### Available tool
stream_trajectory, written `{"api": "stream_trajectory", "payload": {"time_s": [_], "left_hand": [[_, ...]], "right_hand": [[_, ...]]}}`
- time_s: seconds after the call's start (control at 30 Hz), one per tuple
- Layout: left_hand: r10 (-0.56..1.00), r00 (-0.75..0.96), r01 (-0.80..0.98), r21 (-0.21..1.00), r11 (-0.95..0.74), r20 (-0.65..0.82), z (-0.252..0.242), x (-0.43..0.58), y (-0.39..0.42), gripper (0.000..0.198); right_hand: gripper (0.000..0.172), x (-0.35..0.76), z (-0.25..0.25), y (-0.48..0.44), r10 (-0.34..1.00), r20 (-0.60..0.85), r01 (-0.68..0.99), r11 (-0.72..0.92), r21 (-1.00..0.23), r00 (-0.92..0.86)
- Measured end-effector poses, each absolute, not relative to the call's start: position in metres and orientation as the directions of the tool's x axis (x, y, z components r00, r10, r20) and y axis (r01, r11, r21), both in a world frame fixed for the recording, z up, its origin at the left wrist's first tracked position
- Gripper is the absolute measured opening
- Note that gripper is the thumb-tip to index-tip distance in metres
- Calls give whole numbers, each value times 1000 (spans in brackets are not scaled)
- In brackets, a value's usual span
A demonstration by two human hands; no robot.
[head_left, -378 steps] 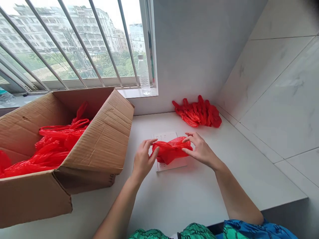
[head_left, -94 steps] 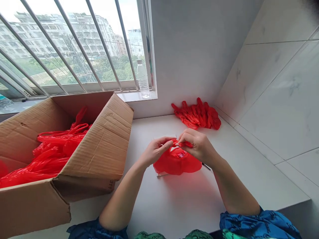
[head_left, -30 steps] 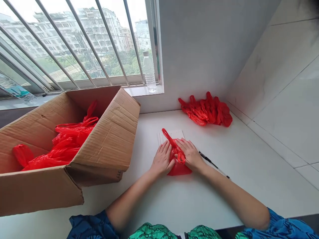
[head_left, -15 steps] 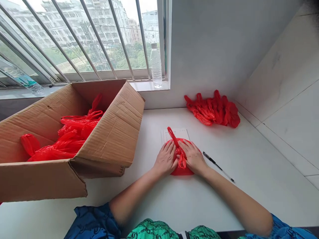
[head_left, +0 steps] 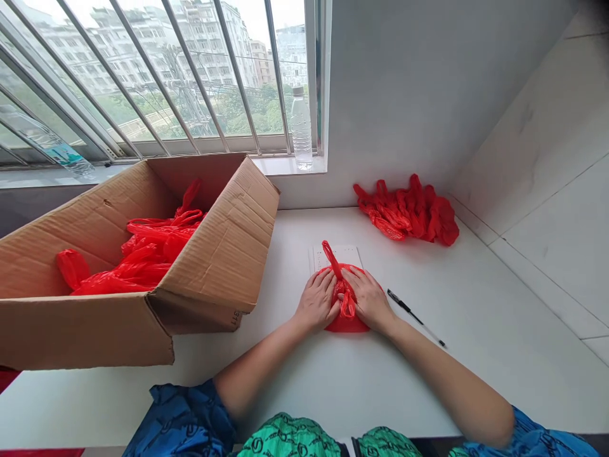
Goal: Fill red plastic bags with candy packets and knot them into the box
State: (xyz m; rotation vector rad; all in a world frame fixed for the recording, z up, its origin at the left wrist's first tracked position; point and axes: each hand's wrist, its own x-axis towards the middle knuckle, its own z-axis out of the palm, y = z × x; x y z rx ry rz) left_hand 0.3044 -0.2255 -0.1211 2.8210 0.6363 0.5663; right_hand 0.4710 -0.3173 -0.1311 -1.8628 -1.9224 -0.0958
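Observation:
A red plastic bag [head_left: 349,325] lies on the white table, its handles gathered into a knot at the middle, with one loop sticking up toward the back. My left hand [head_left: 318,297] rests flat on its left side, fingers stretched out and together. On the right side, my right hand [head_left: 367,297] lies the same way, palm down, fingers extended. Both thumbs point inward near the knot. What the bag contains, if anything, is hidden. Under its far edge, a white sheet or pad with small print [head_left: 351,255] shows in part.
A large open cardboard box [head_left: 223,254] with red plastic bags [head_left: 157,254] inside stands at left. Another bunch of red bags [head_left: 409,212] lies against the back wall. A pen [head_left: 416,317] is right of my right hand. Bottles [head_left: 301,130] sit on the barred window's sill.
My view has shifted slightly, so the box appears a little farther right and higher. Both hands stay in place on the bag.

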Motion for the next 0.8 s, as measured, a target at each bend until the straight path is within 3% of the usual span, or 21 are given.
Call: {"api": "stream_trajectory", "payload": {"time_s": [0.2,0.3,0.37,0.47,0.63,0.73,0.8], "left_hand": [[430,843,207,543,-814,322,-89,277,-245,39],[472,832,147,704,-695,292,-62,259,-268,60],[492,854,182,789,-586,169,-48,251,-283,71],[407,913,233,814,-533,6,-30,242,-296,57],[379,924,195,781,-593,57,18,201,-302,35],[525,834,133,862,-490,170,57,148,-296,30],[726,633,186,857,-480,269,82,108,-286,33]], "right_hand": [[20,469,-101,-339,802,596,828,306,-470,42],[23,457,-86,-356,814,570,679,358,-641,109],[28,444,-75,-366,803,594,627,434,-647,56],[31,425,-57,-380,737,670,601,575,-556,-85],[43,430,-41,-395,788,595,510,582,-633,-161],[42,453,-54,-399,833,551,526,492,-694,-51],[36,465,-69,-400,870,493,558,397,-728,25]]}}
